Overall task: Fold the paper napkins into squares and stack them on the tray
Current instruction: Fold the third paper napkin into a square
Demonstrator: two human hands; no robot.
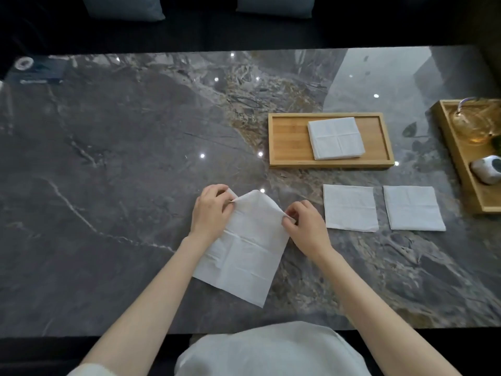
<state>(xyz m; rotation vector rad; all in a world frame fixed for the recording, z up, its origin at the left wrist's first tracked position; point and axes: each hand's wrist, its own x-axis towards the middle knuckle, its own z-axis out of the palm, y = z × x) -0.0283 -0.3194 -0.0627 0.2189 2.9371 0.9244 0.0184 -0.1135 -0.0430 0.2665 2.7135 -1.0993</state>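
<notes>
A white paper napkin (245, 251) lies unfolded in front of me on the dark marble table, its far edge lifted. My left hand (210, 213) pinches its far left corner and my right hand (305, 226) pinches its far right corner. A wooden tray (287, 139) farther right holds a stack of folded napkins (335, 137). Two more flat square napkins (350, 208) (413, 208) lie side by side on the table in front of the tray.
A second wooden tray (461, 164) at the right edge carries a glass teapot (473, 123) and a small white cup (488, 169). A dark box (38, 73) sits at the far left corner. Cushions lie beyond the table's far edge.
</notes>
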